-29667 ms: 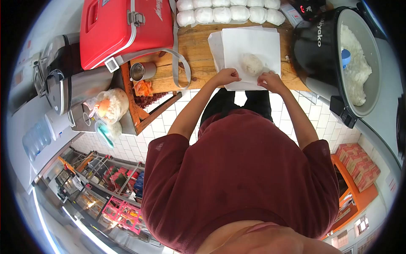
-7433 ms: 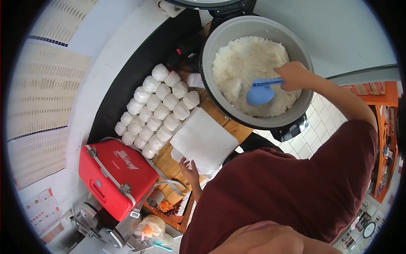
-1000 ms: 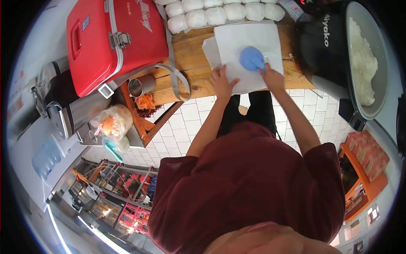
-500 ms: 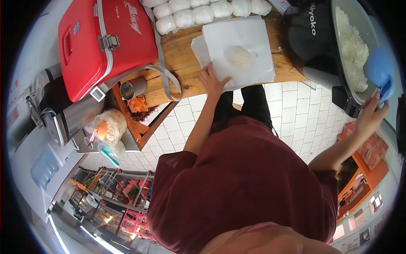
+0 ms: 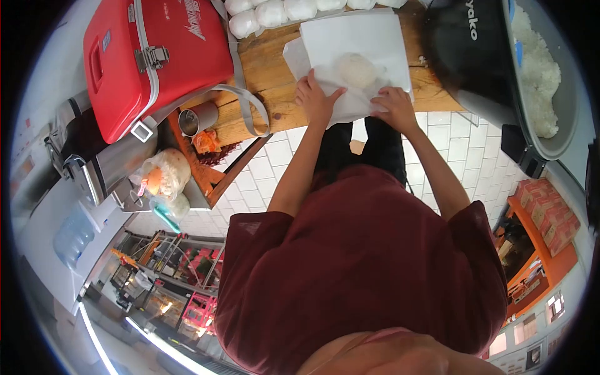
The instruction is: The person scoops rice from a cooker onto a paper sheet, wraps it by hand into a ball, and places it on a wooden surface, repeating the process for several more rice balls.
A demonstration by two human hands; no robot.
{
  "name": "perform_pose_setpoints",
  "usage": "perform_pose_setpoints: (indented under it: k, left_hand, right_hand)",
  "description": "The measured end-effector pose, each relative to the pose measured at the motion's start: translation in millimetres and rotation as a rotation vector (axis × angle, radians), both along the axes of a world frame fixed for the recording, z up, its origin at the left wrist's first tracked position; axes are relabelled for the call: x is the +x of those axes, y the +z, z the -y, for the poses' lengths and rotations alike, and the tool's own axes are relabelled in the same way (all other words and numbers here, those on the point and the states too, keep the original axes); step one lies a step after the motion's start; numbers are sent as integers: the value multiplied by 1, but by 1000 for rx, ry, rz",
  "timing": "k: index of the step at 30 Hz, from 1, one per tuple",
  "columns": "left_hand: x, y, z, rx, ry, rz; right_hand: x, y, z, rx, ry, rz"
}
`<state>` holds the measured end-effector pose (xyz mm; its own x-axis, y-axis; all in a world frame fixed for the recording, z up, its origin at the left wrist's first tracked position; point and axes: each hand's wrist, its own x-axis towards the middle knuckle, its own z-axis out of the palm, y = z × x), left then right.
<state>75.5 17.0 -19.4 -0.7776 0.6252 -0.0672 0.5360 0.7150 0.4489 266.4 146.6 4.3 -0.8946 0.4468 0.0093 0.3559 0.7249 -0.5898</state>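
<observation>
A rounded mound of white rice (image 5: 357,70) sits on the top sheet of a stack of white wrapping paper (image 5: 375,31) at the table's front edge. My left hand (image 5: 317,100) rests on the left side of the paper, its thumb and fingers apart. At the lower right, my right hand (image 5: 395,108) has its bent fingers closed on the edge of the sheet, which looks slightly lifted between the hands. To the right stands a black rice cooker (image 5: 465,69) with loose rice (image 5: 537,87) inside. Part of a blue scoop (image 5: 518,53) shows at its inner wall.
Wrapped white bundles (image 5: 272,12) line the back of the wooden table (image 5: 269,69). A red cooler box (image 5: 169,56) with a grey strap (image 5: 256,115) stands left. Near it are a metal cup (image 5: 203,117) and a bag of pale crackers or similar food (image 5: 169,175). Patterned boxes (image 5: 547,212) sit at right.
My right hand has left the blue scoop in the cooker and come across to the paper's right edge. My left hand has stayed on the paper. The view has shifted slightly.
</observation>
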Motion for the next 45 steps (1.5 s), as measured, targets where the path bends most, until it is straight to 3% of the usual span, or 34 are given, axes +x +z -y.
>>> perform_pose_setpoints:
  k: [8, 11, 13, 16, 20, 22, 25, 29, 31, 35, 38, 40, 42, 45]
  left_hand:
    - [2, -4, -6, -17, 61, 27]
    - [10, -1, 4, 23, -55, -82]
    - [16, 4, 17, 203, -480, -114]
    - [19, 9, 23, 154, -683, -128]
    - [7, 18, 23, 129, -630, -94]
    - [-5, 14, 23, 264, -781, 105]
    - [-15, 20, 18, 308, -831, 149]
    - [-34, 14, 7, 147, -825, 166]
    - [-46, 26, -1, 76, -938, -72]
    - [-50, 67, -16, 273, -832, -153]
    - [-55, 51, -15, 260, -788, 72]
    - [-59, 52, -14, 217, -850, -16]
    - [-60, 47, -7, 170, -912, -96]
    - [-61, 41, 3, 96, -895, 0]
  right_hand:
    - [-8, -13, -5, -44, -41, -39]
    - [-8, -27, -7, 1, -59, -39]
    - [-9, -27, -7, -7, -66, -6]
    - [-3, -16, -11, -24, -135, -18]
    - [11, -16, -25, 58, -252, -38]
    - [10, -22, -25, 60, -308, -82]
    - [8, -27, -26, 58, -323, -94]
    - [7, -20, -19, 89, -330, -78]
    - [1, 0, -9, 83, -296, -46]
    - [-7, 24, 13, 62, -149, 4]
    - [-7, 5, 12, 253, -229, 27]
    - [-2, -1, 2, 275, -260, -2]
    - [6, -4, -8, 231, -181, -9]
    - [16, -4, -21, 115, -50, -20]
